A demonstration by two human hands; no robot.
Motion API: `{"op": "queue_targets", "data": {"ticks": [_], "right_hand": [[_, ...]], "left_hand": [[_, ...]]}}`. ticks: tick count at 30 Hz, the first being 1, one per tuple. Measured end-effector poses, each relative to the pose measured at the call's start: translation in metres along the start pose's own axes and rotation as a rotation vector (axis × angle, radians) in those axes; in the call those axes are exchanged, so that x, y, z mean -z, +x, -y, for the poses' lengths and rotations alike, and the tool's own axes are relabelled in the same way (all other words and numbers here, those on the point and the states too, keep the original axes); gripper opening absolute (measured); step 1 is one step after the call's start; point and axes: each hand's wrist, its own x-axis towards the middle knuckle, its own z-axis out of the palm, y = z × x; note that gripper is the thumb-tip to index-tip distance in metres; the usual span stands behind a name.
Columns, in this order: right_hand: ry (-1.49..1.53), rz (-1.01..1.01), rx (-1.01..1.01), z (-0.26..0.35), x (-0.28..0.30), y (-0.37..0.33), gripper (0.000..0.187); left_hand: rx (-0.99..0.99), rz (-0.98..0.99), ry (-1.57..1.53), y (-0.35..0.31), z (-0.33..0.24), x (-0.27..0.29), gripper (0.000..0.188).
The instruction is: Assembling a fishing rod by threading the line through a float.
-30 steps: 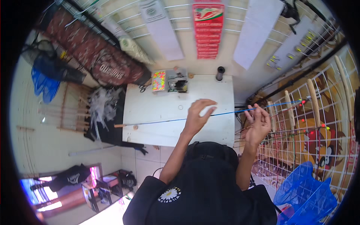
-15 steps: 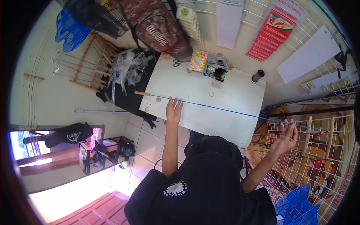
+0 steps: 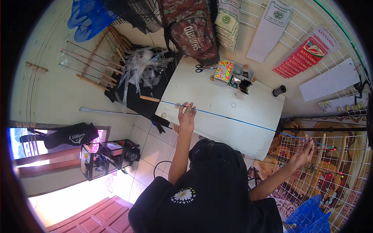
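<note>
A slim blue fishing rod [image 3: 217, 114] with a light wooden handle [image 3: 149, 99] stretches across the white table, its thin end reaching past the right side. My left hand [image 3: 187, 116] has its fingers bent round the rod not far from the handle, above the table's near edge. Out to the right, my right hand [image 3: 304, 153] pinches the rod toward its thin end, in front of the wire grid. The handle sticks out beyond the table's left edge.
Scissors [image 3: 204, 68], a box of bright beads [image 3: 224, 70] and a dark cylinder [image 3: 279, 91] stand along the table's back. A white wire grid [image 3: 287, 145] with rods borders the right. Plastic bags [image 3: 142, 70] lie on a black surface at the left.
The whole view has shifted, so the table appears further right and lower. My left fingers, stretched up before, are now more bent at the rod. My right hand stays near the thin end.
</note>
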Motion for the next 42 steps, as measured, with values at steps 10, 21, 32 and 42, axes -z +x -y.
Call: {"op": "queue_targets", "data": {"ticks": [10,21,32,42], "right_hand": [[0.031,0.169,-0.061,-0.051,-0.038,-0.033,0.024],[0.169,0.064,-0.418,-0.186,-0.053,-0.105,0.023],[0.097,-0.066,-0.528,-0.220,-0.036,-0.128,0.017],[-0.016,-0.012,-0.609,-0.231,-0.037,-0.126,0.020]], "left_hand": [[-0.157,0.018,0.053,0.045,-0.059,0.034,0.031],[-0.100,0.019,0.336,0.147,-0.083,0.080,0.043],[0.045,0.019,0.386,0.186,-0.062,0.109,0.045],[0.066,-0.034,0.340,0.189,-0.048,0.116,0.061]]}}
